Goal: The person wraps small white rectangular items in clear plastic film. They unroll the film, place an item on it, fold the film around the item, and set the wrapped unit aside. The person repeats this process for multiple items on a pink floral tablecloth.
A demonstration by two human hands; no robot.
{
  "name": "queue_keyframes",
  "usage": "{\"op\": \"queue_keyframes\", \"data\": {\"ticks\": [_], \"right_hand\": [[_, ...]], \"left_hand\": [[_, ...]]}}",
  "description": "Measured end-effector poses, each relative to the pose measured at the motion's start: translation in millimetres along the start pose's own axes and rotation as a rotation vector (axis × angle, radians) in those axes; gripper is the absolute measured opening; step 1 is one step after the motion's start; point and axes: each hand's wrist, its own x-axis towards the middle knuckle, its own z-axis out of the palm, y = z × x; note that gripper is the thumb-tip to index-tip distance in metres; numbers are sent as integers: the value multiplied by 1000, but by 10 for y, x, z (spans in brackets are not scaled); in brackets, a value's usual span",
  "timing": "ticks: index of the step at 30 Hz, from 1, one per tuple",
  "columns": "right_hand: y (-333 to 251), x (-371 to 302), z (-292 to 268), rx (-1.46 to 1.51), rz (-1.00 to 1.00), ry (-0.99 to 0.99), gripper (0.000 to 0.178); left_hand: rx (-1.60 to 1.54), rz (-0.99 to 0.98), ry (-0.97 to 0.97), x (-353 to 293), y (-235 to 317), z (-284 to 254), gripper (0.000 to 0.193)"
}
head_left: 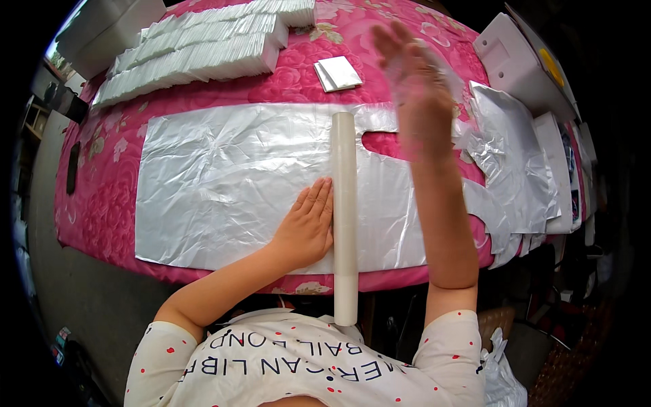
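The left hand (308,220) lies flat on a silvery plastic carrier bag (224,183), palm down, with its fingers straight, close together and pointing toward the worktop's far edge; it grips nothing, and its thumb side rests along a pale tube (345,203). The left forearm slants in over the near edge, elbow bent outward. The right arm reaches nearly straight ahead, lifting the right hand (419,74) above the worktop's far right part; motion blurs it, its fingers look somewhat parted, and whether it holds anything I cannot tell. The bag is spread over the middle of the worktop (102,224), its cut-out handle end toward the right edge, and the tube lies across it, the near end jutting past the near edge. A pink, rose-patterned cloth covers the worktop. Rows of folded white packets (196,57) fill the far left corner beside a white box (112,37), and a small folded packet (338,73) sits toward the far edge. Crumpled silvery bags (512,159) heap along the right edge, near another white box (519,64). Grey floor (51,271) shows at left.
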Motion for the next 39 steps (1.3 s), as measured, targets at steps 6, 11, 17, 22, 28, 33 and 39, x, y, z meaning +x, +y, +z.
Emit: {"op": "queue_keyframes", "data": {"ticks": [6, 11, 17, 22, 28, 33, 39], "right_hand": [[1333, -935, 1552, -454, 42, -576, 30], [1749, -1341, 1845, -837, 82, -824, 56], [708, -1069, 1001, -643, -187, -807, 55], [196, -1300, -585, -1023, -193, -469, 40], [161, -1552, -938, -1136, -55, -780, 49], [247, -1485, -840, -1231, -69, -928, 61], [742, -1405, 211, -983, -125, -1158, 63]], "left_hand": [[59, 71, 172, 52, -30, 264, 59], [76, 49, 191, 80, 1, 285, 56], [-696, -68, 444, -6, -76, 0, 51], [-1264, -228, 349, 554, -332, -366, 46], [-2149, -768, 148, 1069, -599, -429, 66], [-1923, -770, 245, 960, -639, -559, 64], [-1495, -35, 398, 101, -335, -1314, 56]]}}
